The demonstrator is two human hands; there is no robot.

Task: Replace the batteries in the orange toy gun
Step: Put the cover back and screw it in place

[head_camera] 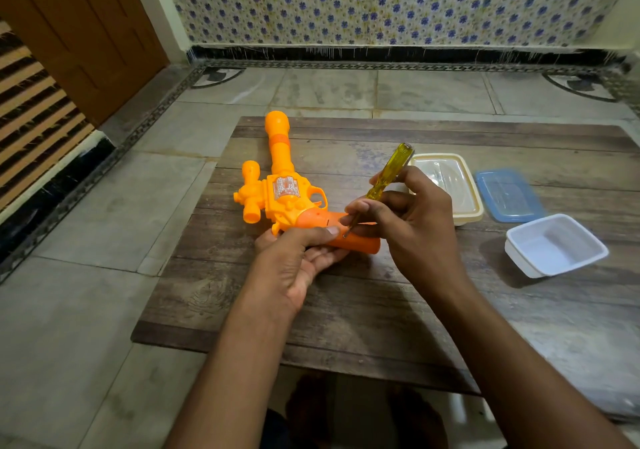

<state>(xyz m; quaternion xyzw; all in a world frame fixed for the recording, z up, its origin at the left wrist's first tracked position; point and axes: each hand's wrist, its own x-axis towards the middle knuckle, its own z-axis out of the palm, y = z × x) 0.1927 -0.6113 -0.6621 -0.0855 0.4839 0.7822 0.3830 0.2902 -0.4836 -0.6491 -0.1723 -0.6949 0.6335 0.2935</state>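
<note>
Orange toy gun [284,192] lies on its side on a wooden board [346,310], barrel pointing away from the person, with a cream tub [467,206], a white tray [540,268] and a blue lid [509,195] to its right. The left hand [294,261] grips the gun's darker orange handle, fingers curled beneath and thumb on top. The right hand [412,226] pinches a yellow screwdriver [388,174], its tip touching the handle.

No legible text anywhere; silver sticker [284,188] on orange toy gun [278,157], frame centre, too blurred to read
</note>
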